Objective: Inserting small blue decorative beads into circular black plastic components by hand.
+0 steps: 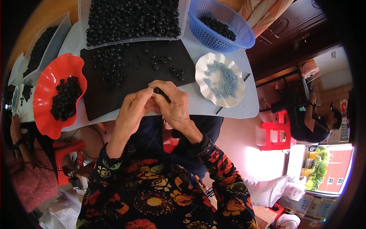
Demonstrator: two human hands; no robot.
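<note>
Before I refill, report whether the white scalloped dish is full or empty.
Neither: the white scalloped dish is partly filled. Pale blue pieces cover much of its inside, but bare white shows.
</note>
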